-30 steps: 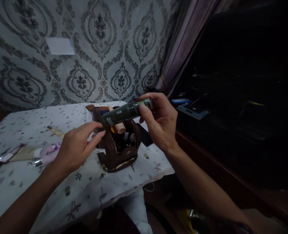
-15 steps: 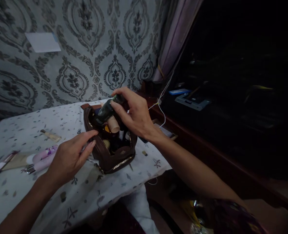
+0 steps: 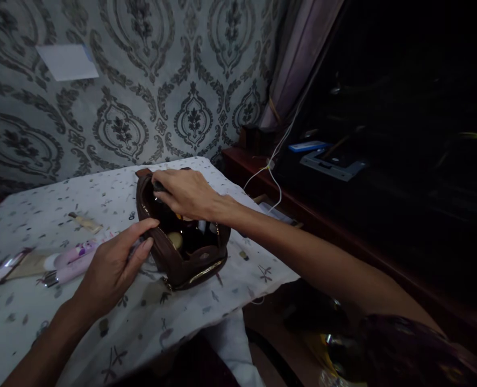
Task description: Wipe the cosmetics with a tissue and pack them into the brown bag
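Observation:
A brown zippered cosmetic bag [image 3: 168,258] lies unzipped on the table, with several small containers inside. My left hand [image 3: 111,263] pinches the near left edge of the bag between thumb and fingers. My right hand [image 3: 187,193] reaches into the far end of the bag, its fingers closed around a dark green bottle [image 3: 158,187]. Most of that bottle is hidden by the hand and the bag's wall. A round pale-yellow lid [image 3: 176,239] shows inside, near the left wall.
On the patterned tablecloth [image 3: 141,336] to the left lie pink tubes [image 3: 72,266], a beige tube [image 3: 28,266] and a small brush-like item [image 3: 85,222]. A white cable [image 3: 280,188] hangs by a dark red wooden ledge [image 3: 238,158] at the right. Behind stands a patterned wall.
My right hand has lowered the dark green bottle from above the bag into its far left end. My left hand stays on the bag's edge. The view has shifted slightly.

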`<action>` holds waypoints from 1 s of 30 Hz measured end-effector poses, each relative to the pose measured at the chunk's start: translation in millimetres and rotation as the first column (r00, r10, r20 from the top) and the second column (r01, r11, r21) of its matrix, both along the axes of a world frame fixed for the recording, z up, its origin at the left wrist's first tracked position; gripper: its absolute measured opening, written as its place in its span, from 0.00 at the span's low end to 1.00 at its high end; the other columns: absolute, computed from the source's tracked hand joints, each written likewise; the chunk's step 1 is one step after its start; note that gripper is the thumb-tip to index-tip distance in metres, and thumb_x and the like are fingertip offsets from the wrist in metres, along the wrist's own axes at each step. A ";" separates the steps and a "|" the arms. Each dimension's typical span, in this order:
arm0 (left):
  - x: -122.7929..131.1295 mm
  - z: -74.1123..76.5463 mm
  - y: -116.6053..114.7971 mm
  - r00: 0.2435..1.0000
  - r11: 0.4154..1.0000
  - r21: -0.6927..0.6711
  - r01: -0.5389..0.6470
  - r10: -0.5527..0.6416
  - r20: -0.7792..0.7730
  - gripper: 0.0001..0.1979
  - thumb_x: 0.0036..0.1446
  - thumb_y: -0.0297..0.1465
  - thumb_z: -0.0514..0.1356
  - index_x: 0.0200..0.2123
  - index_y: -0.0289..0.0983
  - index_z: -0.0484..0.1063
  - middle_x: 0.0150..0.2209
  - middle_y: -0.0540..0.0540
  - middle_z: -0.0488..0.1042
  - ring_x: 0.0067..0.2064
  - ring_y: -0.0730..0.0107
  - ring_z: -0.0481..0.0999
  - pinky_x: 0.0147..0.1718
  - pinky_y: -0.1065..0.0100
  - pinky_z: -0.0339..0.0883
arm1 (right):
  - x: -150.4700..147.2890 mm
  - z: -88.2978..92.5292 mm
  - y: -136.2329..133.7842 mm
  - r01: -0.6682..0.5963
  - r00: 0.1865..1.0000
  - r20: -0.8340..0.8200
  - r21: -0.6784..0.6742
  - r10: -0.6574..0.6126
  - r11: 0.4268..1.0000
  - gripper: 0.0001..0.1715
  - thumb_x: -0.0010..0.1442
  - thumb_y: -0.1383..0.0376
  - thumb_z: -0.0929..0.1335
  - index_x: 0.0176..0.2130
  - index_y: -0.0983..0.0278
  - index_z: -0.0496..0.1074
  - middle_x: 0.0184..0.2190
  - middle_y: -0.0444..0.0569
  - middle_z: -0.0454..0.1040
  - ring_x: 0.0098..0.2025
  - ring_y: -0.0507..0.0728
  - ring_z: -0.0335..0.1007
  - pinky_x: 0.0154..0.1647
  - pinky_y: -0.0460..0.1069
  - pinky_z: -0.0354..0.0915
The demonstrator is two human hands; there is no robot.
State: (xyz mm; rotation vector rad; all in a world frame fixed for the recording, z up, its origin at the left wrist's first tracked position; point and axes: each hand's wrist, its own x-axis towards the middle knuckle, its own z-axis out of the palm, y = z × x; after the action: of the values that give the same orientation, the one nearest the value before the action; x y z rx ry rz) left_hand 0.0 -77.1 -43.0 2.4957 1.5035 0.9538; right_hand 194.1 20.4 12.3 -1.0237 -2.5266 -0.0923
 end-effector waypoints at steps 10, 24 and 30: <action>-3.2 -4.6 0.8 0.999 0.998 -0.062 0.025 -0.024 0.028 0.19 0.69 0.41 0.49 0.57 0.42 0.69 0.53 0.45 0.79 0.50 0.62 0.80 0.46 0.68 0.74 | -9.5 -1.1 6.2 -0.047 0.967 0.250 0.003 0.044 0.999 0.11 0.63 0.68 0.65 0.43 0.68 0.76 0.42 0.59 0.78 0.49 0.65 0.70 0.49 0.56 0.61; -0.7 -3.6 0.2 0.998 0.997 -0.052 0.056 -0.054 0.039 0.20 0.69 0.39 0.48 0.58 0.41 0.70 0.56 0.44 0.77 0.55 0.61 0.79 0.54 0.63 0.74 | 6.3 10.6 12.5 -0.080 0.969 0.234 -0.020 0.083 0.997 0.19 0.70 0.68 0.59 0.42 0.69 0.78 0.41 0.56 0.78 0.43 0.59 0.70 0.42 0.51 0.57; -0.1 -1.9 -0.7 0.998 0.996 -0.063 0.057 -0.055 0.034 0.20 0.69 0.39 0.48 0.58 0.41 0.69 0.57 0.44 0.77 0.55 0.62 0.78 0.53 0.63 0.74 | 2.8 3.6 18.2 -0.207 0.961 0.174 -0.075 0.217 0.975 0.15 0.64 0.68 0.69 0.51 0.67 0.76 0.44 0.55 0.76 0.48 0.60 0.68 0.46 0.51 0.57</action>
State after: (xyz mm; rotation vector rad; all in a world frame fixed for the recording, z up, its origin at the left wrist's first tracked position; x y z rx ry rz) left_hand -0.1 -77.8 -44.9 2.4528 1.4231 0.9179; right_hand 196.9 38.7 15.9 -0.7893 -2.8033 -0.0544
